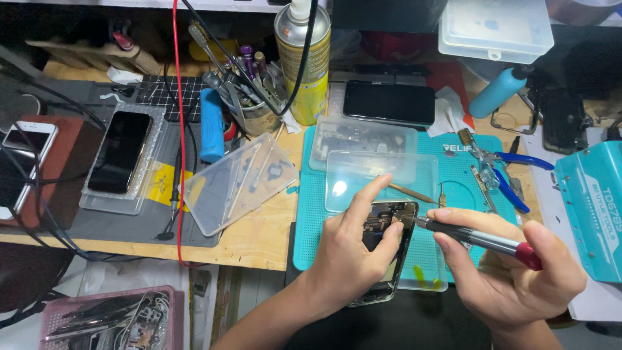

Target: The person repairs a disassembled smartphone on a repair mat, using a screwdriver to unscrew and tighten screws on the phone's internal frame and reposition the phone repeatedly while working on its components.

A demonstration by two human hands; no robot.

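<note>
— What have you got in your hands?

— My left hand (pixel 353 249) grips an opened phone frame (pixel 389 249), back off, insides showing. Thumb and fingers are clamped on its edges, and my forefinger stretches out straight over the top end. It sits above the near edge of the teal work mat (pixel 453 168).

— And the other hand?

— My right hand (pixel 512 266) is closed around a precision screwdriver (pixel 476 238), grey shaft with a red cap at the back. The tip meets the upper right part of the frame.

— What's around you?

— Just beyond the frame, a clear plastic lid (pixel 382 175) on the mat, and behind it a clear parts box (pixel 363 142). Blue-handled pliers (pixel 512 172) lie to the right. Further left on the wooden bench, a clear tray (pixel 236 181), a blue handle (pixel 211 124), a yellow spray can (pixel 304 61), and a black phone (pixel 120 150) in a clear case.
</note>
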